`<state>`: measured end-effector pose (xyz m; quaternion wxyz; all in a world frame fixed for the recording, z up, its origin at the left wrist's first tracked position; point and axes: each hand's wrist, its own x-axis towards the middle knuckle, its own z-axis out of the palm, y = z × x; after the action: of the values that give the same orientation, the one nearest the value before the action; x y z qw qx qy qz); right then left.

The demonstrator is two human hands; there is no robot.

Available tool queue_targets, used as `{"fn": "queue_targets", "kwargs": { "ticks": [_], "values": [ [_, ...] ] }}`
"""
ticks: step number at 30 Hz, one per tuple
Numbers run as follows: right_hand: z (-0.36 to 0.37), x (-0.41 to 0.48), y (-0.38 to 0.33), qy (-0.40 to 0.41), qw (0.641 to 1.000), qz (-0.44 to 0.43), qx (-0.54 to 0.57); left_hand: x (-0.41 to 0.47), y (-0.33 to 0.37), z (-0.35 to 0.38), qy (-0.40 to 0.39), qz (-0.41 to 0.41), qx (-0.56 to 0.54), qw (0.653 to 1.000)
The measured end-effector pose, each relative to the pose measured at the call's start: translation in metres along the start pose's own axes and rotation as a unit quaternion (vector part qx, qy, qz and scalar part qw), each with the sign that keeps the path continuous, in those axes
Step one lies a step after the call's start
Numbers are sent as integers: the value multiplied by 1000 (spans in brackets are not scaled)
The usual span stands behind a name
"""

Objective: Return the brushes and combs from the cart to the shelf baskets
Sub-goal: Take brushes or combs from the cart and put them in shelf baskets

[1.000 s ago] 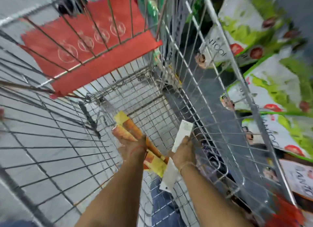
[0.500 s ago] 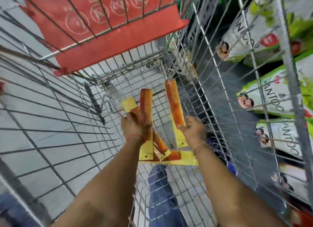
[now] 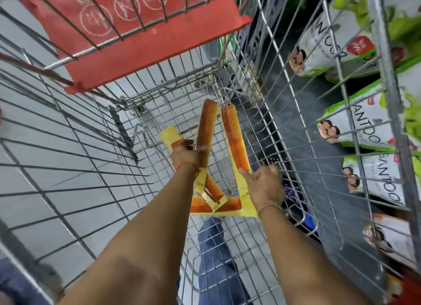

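Since a second ago I am lifting carded orange plastic combs off the wire cart floor: left hand clenching several, right hand pinching one; shelving is coming next.

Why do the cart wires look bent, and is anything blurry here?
Head view: the wide-angle lens bows the cart wires outward toward the edges; the orange combs look fairly sharp, the soap packs on the right are smeared, lighting is even, without harsh glare.

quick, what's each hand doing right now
Left hand: closed around several carded orange combs.
Right hand: gripping one carded comb at its lower end, forefinger extended along the card.
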<state>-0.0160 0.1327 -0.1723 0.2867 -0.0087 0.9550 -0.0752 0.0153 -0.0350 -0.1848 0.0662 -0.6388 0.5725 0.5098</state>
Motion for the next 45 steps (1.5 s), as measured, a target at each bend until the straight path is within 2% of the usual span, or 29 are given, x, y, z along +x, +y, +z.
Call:
{"fn": "queue_targets", "kwargs": {
  "ticks": [3, 5, 7, 10, 13, 18, 21, 25, 29, 32, 33, 35, 36, 39, 41, 45],
  "values": [
    [-2, 10, -7, 18, 999, -36, 8, -7, -7, 7, 38, 46, 102, 993],
    [0, 14, -17, 3, 995, -89, -34, -11, -14, 12, 32, 74, 148, 986],
    [2, 15, -26, -24, 995, -84, -40, -9, -14, 14, 17, 54, 117, 992],
    [5, 12, -28, -46, 993, -6, 107, -2, -18, 10, -13, -42, -29, 999],
    [2, -6, -26, 25, 967, 17, 251, -1, -24, -3, -138, -77, -121, 980],
    [-24, -50, -40, 131, 910, 1, 394, -40, 7, -25, -344, -13, -157, 926],
    [-55, -76, -55, 224, 848, 11, 481, -71, 45, -39, -412, 70, -140, 898],
    [-118, -124, -70, 357, 716, 51, 598, -129, 97, -64, -454, 176, -44, 873],
    [-185, -184, -53, 450, 605, 55, 655, -216, 143, -88, -467, 270, 45, 841],
    [-229, -232, -20, 528, 546, 54, 649, -278, 151, -92, -483, 320, 83, 810],
    [-240, -248, -8, 539, 541, 54, 643, -295, 147, -93, -496, 315, 121, 800],
    [-250, -272, 16, 556, 543, 54, 627, -310, 133, -85, -537, 271, 195, 775],
    [-252, -283, 30, 567, 541, 55, 618, -322, 123, -77, -564, 255, 230, 751],
    [-253, -316, 68, 592, 537, 54, 599, -367, 91, -71, -644, 247, 323, 648],
    [-251, -335, 101, 613, 524, 49, 589, -399, 82, -62, -661, 269, 378, 590],
    [-257, -367, 169, 641, 506, 41, 575, -457, 74, -41, -629, 388, 469, 484]
  ]
}}
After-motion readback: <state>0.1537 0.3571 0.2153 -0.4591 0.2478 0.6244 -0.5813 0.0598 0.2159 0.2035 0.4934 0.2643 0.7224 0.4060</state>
